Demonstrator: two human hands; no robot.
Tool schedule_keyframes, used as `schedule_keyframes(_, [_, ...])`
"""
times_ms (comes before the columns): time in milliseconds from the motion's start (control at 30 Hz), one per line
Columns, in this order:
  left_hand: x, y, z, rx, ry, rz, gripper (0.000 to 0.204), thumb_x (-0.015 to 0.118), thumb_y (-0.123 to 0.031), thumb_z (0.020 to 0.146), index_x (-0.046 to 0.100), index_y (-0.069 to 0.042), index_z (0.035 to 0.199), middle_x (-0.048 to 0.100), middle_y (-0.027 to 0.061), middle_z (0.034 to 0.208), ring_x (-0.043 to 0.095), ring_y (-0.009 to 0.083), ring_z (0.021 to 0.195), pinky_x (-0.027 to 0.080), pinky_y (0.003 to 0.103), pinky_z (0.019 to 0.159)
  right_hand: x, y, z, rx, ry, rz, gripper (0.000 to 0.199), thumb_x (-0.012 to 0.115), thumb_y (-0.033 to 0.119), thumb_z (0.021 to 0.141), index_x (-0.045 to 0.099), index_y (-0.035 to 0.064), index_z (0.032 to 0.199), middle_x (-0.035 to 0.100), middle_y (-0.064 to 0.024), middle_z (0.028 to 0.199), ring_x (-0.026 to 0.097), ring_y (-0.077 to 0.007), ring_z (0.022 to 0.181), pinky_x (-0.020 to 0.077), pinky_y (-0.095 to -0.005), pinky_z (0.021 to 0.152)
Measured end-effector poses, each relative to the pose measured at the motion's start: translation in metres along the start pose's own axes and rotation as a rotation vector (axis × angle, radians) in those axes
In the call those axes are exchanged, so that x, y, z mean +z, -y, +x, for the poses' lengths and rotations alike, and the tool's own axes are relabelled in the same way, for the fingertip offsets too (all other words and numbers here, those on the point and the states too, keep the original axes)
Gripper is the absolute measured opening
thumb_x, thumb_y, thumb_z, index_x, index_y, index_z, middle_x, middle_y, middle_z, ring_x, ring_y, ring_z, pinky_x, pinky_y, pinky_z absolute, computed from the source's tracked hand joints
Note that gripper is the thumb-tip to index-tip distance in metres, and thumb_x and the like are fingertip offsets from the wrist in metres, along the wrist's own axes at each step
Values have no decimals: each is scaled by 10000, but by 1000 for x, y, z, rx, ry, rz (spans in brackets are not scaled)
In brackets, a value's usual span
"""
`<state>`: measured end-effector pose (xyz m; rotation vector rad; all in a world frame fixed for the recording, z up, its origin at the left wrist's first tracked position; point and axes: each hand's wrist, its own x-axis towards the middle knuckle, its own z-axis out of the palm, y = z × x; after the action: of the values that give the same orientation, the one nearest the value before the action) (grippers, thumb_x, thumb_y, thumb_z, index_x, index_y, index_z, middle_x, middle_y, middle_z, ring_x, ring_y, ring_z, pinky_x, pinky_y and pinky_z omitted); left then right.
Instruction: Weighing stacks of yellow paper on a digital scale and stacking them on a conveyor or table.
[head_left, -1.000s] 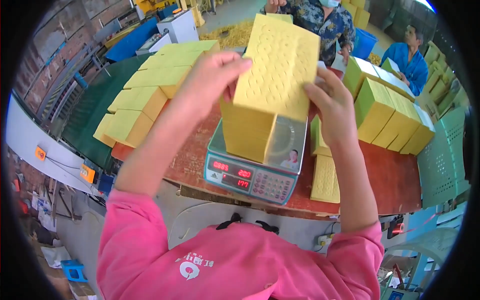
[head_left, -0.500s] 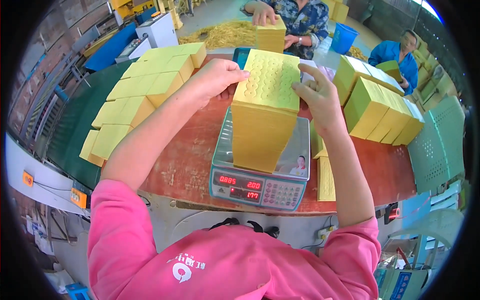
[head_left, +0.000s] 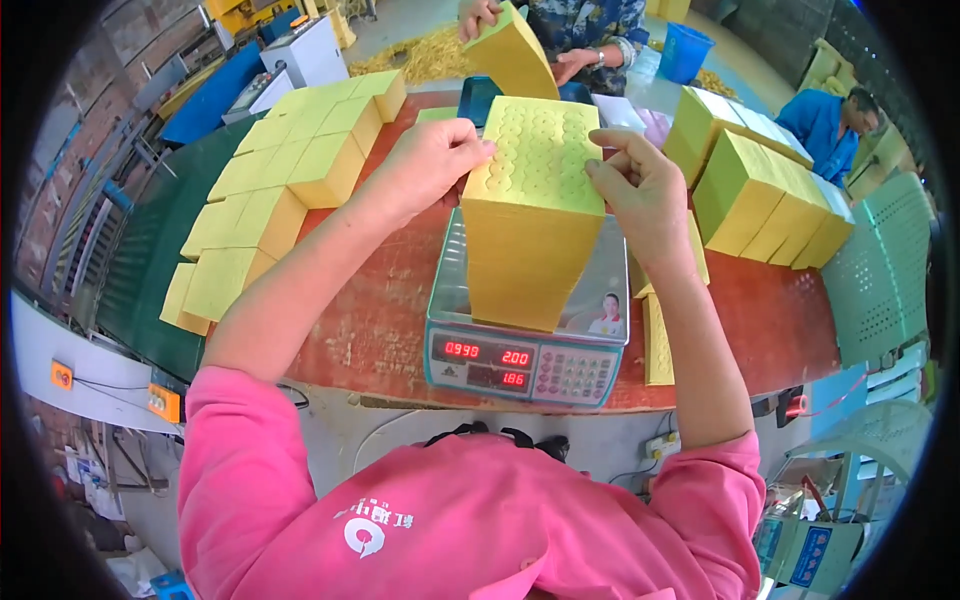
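Note:
A tall stack of yellow paper [head_left: 530, 250], embossed with coin-like rings on top, stands on a digital scale [head_left: 460, 345] with a lit red display. At the stack's upper left edge, the thumb and curled fingers of my left hand [head_left: 425, 165] pinch the top sheets. On the opposite edge my right hand [head_left: 640, 185] grips the paper, thumb on the near side and forefinger bent at the far corner. Some of my fingertips are hidden behind the paper.
Yellow paper blocks [head_left: 260, 190] stand in rows at left on a green surface. More blocks [head_left: 765, 200] stand at right on the red table [head_left: 345, 335]. Across it, a person's hand [head_left: 575, 65] holds a tilted yellow block [head_left: 510, 55]. A blue bucket [head_left: 685, 55] stands behind.
The scale's red readings have risen. My hands stay at the stack's top edges. The co-worker across the table has tilted the yellow block and moved it left; the person in blue has bent down.

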<state>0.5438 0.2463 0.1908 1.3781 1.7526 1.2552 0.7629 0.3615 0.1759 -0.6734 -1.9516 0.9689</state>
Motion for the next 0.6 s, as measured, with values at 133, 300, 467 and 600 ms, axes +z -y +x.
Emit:
schedule_keyframes(133, [9, 6, -6, 186, -209, 252, 365, 548, -360, 996, 510, -110, 732, 526, -28, 623, 478, 43, 520, 386, 221, 472, 2, -4, -14, -32, -123, 50, 279, 664, 75, 866, 650, 3, 1135, 604, -13, 706, 553, -65, 640, 460, -246, 615])
schedule_keyframes(300, [-9, 32, -29, 23, -431, -146, 385, 515, -399, 1000, 526, -114, 742, 530, -12, 614, 465, 65, 507, 360, 220, 474, -10, -18, -42, -13, -331, 359, 231, 594, 18, 908, 650, -10, 1131, 551, 22, 693, 520, -52, 638, 432, -209, 588])
schedule_keyframes(467, [-26, 67, -62, -43, -529, -231, 383, 490, -396, 1006, 522, -119, 742, 532, 1, 605, 447, 80, 498, 333, 227, 475, -4, -42, -83, 157, -376, 391, 248, 546, 47, 927, 635, -27, 1146, 546, 10, 691, 502, -59, 643, 411, -209, 613])
schedule_keyframes(600, [-22, 94, -73, -103, -510, -284, 355, 524, -397, 979, 540, -111, 769, 556, 13, 619, 477, 93, 519, 349, 245, 492, 5, -63, -96, 251, -341, 423, 253, 548, 67, 922, 637, -34, 1136, 553, -1, 705, 506, -67, 656, 413, -212, 629])
